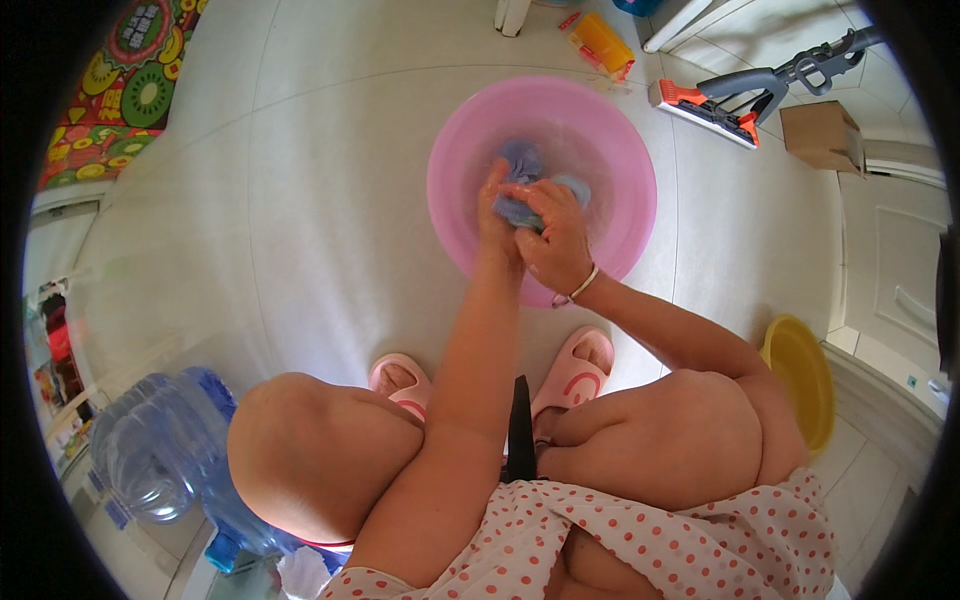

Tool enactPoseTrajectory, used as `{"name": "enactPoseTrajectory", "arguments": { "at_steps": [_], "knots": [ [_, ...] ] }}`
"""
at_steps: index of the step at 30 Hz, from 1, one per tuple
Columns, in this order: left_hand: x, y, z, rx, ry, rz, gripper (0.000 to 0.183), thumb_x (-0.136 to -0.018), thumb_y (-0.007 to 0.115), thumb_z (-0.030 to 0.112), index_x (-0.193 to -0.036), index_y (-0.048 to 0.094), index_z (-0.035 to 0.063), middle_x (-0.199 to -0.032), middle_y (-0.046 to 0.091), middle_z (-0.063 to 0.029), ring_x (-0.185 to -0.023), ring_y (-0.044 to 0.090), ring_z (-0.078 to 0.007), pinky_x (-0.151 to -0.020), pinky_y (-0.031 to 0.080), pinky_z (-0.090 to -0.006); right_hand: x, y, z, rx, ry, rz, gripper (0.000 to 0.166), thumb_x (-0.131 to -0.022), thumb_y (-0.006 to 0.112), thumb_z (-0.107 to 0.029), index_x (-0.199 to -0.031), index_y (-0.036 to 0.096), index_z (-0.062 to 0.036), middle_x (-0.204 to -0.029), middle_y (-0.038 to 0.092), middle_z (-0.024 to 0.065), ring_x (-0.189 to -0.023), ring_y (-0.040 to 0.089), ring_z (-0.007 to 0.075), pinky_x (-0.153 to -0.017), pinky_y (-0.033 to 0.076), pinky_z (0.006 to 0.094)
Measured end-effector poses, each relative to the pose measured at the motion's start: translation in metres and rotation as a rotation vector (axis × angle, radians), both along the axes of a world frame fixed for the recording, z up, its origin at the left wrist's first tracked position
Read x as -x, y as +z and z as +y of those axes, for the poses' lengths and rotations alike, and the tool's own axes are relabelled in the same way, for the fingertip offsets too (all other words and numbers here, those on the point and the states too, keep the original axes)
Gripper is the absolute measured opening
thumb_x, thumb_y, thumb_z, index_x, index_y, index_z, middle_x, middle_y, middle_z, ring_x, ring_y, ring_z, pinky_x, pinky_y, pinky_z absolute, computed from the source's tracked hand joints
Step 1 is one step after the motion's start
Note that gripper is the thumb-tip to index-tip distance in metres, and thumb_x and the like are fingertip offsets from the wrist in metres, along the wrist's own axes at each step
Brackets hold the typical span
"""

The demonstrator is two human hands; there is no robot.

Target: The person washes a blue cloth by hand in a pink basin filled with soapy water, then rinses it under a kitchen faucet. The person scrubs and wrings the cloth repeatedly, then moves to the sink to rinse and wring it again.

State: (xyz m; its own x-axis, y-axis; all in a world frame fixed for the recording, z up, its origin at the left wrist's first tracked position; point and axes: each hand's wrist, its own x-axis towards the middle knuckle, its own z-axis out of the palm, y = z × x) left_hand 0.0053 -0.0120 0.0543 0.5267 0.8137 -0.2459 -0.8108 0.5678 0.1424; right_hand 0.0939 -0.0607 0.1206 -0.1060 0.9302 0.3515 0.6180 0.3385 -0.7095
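Note:
A pink plastic basin (457,187) stands on the floor in front of my feet, with water in it. Over the basin my left hand (496,217) grips a wet bluish cloth (517,159) from the left side. My right hand (555,236) lies across the same cloth from the right, its fingers bent over it against the left hand. Part of the cloth hangs past the fingers at the far side. A paler blue part (576,189) shows beyond the right knuckles; whether it is a separate piece I cannot tell. A bracelet circles my right wrist.
Behind the basin lies an orange-yellow packet (600,45). A squeeze mop head (709,112) and a cardboard box (821,136) are at the far right. A yellow basin (801,386) leans by my right knee. Large clear plastic water bottles (150,442) are on my left.

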Motion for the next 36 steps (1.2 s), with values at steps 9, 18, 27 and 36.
{"name": "enactPoseTrajectory", "arguments": {
  "at_steps": [9,18,27,36],
  "knots": [
    [-0.019,0.035,-0.006,0.143,0.109,0.137,0.038,-0.095,0.036,0.038,-0.111,0.051,0.0067,-0.103,0.057,-0.0092,-0.096,0.058,-0.0227,-0.086,0.049,-0.0384,-0.007,-0.026,0.014,-0.020,-0.115,0.240,0.020,-0.078,0.059,-0.013,-0.098,0.059,-0.0058,-0.102,0.058,0.0126,-0.102,0.052,0.0265,-0.088,0.040,0.0380],
    [-0.028,0.069,-0.009,0.127,0.196,0.147,0.032,-0.096,0.039,0.034,-0.101,0.054,0.0069,-0.093,0.057,-0.0070,-0.084,0.056,-0.0208,-0.072,0.049,-0.0354,-0.020,0.003,0.026,0.090,-0.033,0.349,0.022,-0.081,0.054,-0.015,-0.100,0.055,-0.0036,-0.102,0.057,0.0133,-0.105,0.049,0.0301,-0.096,0.034,0.0397],
    [-0.043,0.055,-0.008,0.115,0.252,0.620,0.032,-0.094,0.040,0.030,-0.101,0.054,0.0029,-0.090,0.057,-0.0087,-0.084,0.057,-0.0204,-0.072,0.047,-0.0335,-0.024,0.010,0.038,-0.022,-0.054,0.391,0.011,-0.079,0.047,-0.007,-0.072,0.051,0.0012,-0.066,0.048,0.0147,-0.060,0.046,0.0269,-0.056,0.036,0.0386],
    [-0.038,0.043,-0.005,-0.032,0.283,1.311,0.028,-0.088,0.049,0.022,-0.103,0.053,-0.0014,-0.090,0.057,-0.0098,-0.076,0.054,-0.0202,-0.056,0.044,-0.0336,-0.086,-0.064,0.088,0.248,-0.176,-0.059,0.025,-0.081,0.055,-0.028,-0.091,0.060,-0.0050,-0.086,0.059,0.0169,-0.081,0.056,0.0344,-0.068,0.044,0.0404]
  ]
}}
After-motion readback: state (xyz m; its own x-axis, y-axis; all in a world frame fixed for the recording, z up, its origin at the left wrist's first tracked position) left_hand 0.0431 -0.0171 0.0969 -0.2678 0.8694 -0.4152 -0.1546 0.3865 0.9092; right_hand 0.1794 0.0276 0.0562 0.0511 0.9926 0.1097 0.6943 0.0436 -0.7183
